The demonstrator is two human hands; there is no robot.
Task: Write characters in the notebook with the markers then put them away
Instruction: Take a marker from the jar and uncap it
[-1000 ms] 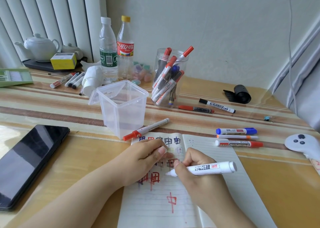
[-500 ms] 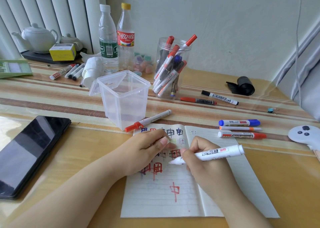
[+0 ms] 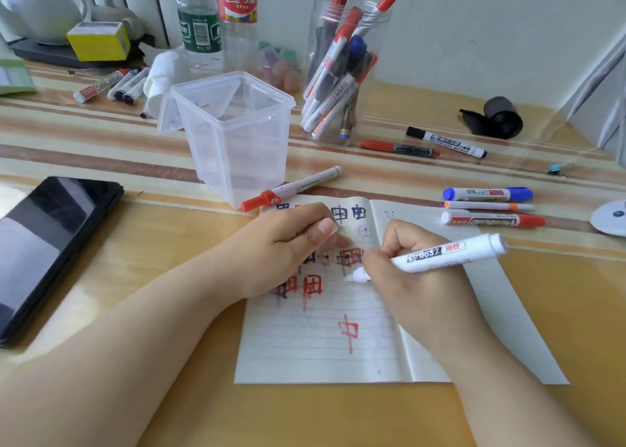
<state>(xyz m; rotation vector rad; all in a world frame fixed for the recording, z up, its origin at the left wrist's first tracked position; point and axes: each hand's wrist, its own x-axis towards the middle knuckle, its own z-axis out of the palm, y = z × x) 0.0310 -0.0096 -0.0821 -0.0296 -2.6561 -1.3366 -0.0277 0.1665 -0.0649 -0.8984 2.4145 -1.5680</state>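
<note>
An open lined notebook (image 3: 321, 351) lies on the table in front of me, with red and blue characters on its left page. My right hand (image 3: 416, 287) grips a white marker (image 3: 447, 253), uncapped, whose tip touches the page just below a red character. My left hand (image 3: 288, 246) rests on the upper left page with its fingers bent, holding the paper down; I see nothing in it. A red-capped marker (image 3: 291, 189) lies at the notebook's top edge. Blue (image 3: 487, 194), orange (image 3: 489, 206) and red (image 3: 493, 219) markers lie to the right.
A clear square tub (image 3: 237, 134), lid open, stands behind the notebook beside a clear jar (image 3: 342, 73) full of markers. Two more markers (image 3: 423, 145) lie past the jar. A phone (image 3: 50, 243) is at left; bottles (image 3: 216, 22), teapot (image 3: 37, 9) and yellow box (image 3: 98, 41) at the back.
The view has dipped and moved closer, so the table objects slid upward. My right hand has tilted the marker and shifted its tip slightly on the page. My left hand has stayed put.
</note>
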